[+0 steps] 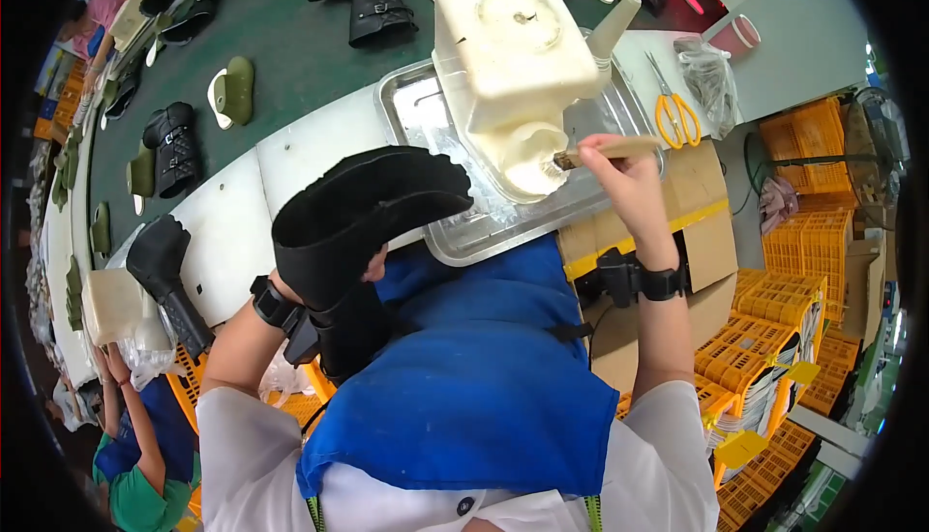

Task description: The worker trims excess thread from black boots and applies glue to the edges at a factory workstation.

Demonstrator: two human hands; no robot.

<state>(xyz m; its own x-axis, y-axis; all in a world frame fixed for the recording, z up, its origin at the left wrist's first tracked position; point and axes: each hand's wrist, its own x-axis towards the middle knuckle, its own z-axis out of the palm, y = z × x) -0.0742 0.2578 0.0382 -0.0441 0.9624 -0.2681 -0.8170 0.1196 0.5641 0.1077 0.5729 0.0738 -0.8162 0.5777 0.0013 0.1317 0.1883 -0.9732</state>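
A black boot (324, 242) is in my left hand (375, 264), held close to my apron; its body hides most of that hand, leaving only some fingertips in sight. Between the fingers of my right hand (627, 179) is a brush (617, 151) with a pale wooden handle. Its bristles rest in the open cup-shaped mouth of a cream-white plastic glue container (518, 34), where whitish stuff shows. The container sits in a shallow metal tray (450, 253) in front of me. Orange-handled scissors (675, 118) lie to the right of the tray.
Black boots (176, 150) and olive-green pieces with white insoles (232, 92) lie on the green belt (290, 58). A clear plastic bag (711, 82) and pink cup (740, 37) are at right. Yellow crates (760, 339) stack beside me. A co-worker (145, 484) sits at left.
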